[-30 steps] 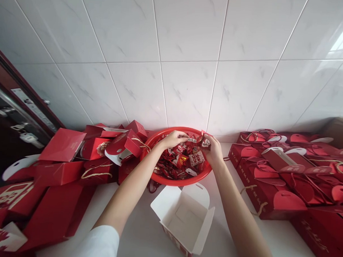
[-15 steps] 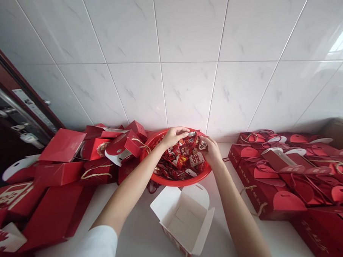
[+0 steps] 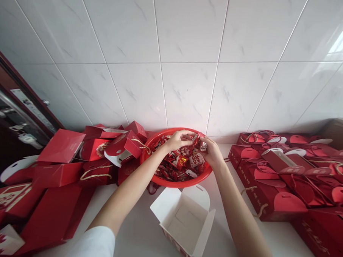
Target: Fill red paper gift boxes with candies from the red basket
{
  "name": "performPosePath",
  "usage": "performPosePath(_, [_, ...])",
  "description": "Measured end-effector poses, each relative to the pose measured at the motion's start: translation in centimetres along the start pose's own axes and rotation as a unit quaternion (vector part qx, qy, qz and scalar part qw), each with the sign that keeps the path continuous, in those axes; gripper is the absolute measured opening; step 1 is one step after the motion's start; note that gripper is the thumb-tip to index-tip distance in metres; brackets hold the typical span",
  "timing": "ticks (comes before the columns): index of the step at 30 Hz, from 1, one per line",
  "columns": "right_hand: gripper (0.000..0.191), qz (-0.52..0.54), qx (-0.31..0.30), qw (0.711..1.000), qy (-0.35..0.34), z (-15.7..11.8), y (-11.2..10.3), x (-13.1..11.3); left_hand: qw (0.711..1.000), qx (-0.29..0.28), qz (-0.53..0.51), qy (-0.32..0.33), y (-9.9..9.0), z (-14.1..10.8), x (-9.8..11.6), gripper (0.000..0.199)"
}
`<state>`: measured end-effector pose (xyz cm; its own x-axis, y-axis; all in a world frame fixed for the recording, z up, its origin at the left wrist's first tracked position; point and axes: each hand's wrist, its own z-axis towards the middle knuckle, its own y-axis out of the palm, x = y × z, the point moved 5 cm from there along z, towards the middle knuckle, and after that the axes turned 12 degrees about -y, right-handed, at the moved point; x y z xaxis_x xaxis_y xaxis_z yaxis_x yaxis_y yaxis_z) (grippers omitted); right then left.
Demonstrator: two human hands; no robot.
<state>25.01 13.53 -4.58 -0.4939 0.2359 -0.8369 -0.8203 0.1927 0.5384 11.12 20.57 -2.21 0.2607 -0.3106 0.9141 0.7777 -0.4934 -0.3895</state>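
Note:
Wrapped candies (image 3: pixel 172 167) in mostly red wrappers fill a red plastic basin (image 3: pixel 183 183) by the wall. Over its back part, my left hand (image 3: pixel 180 140) is closed with its fingertips on a small red wrapped candy (image 3: pixel 195 140). Beside it, my right hand (image 3: pixel 212 150) is curled round a red-and-white wrapped candy (image 3: pixel 203 146); part of it is hidden by the fingers. In front of the basin stands a small cardboard box (image 3: pixel 187 222), its flaps spread and its white inside bare.
Red gift boxes with cord handles are heaped at the left (image 3: pixel 60 210) and stacked in rows at the right (image 3: pixel 271 186). White tiled wall (image 3: pixel 187 95) rises right behind the basin. A door with a metal lock (image 3: pixel 29 139) is at the far left.
My left hand has moved slightly right and down, closer to my right hand, and a candy now shows at its fingertips. The basin and open box stay put.

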Motion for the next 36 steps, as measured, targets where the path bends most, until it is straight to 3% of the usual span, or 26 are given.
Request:
performPosePath(5, [0.02,-0.007,-0.02,1.0,0.005,-0.1,0.0,0.0,1.0,0.004,0.0,0.023,-0.1,-0.2,0.3,0.052])
performPosePath(10, [0.023,-0.016,-0.033,0.999,0.004,-0.1,0.1,0.2,0.999,-0.021,-0.025,0.034,0.0,-0.3,0.6,0.048])
performPosePath(16, [0.027,-0.029,-0.019,0.999,-0.024,0.1,-0.1,0.6,0.998,0.039,-0.04,0.003,-0.6,0.3,-0.4,0.051])
performPosePath(22, [0.027,-0.036,-0.007,0.999,-0.039,0.1,-0.1,0.6,0.998,0.014,-0.057,-0.003,-0.2,0.3,-0.6,0.055])
performPosePath(26, [0.028,-0.042,-0.003,0.998,-0.045,-0.1,0.0,0.5,1.0,0.005,-0.023,0.005,0.0,-0.2,0.1,0.046])
performPosePath(30, [0.027,-0.052,-0.001,0.997,-0.06,-0.1,0.0,0.3,0.999,0.044,0.0,0.002,-0.4,-0.1,0.5,0.042])
performPosePath(34, [0.025,-0.051,0.009,0.997,-0.065,-0.1,-0.1,0.3,0.989,0.105,0.076,-0.067,-1.2,0.2,-0.4,0.035])
performPosePath(36, [0.025,-0.046,0.011,0.997,-0.063,-0.1,-0.1,0.4,0.975,0.088,0.171,-0.113,-1.1,0.1,-1.2,0.033])
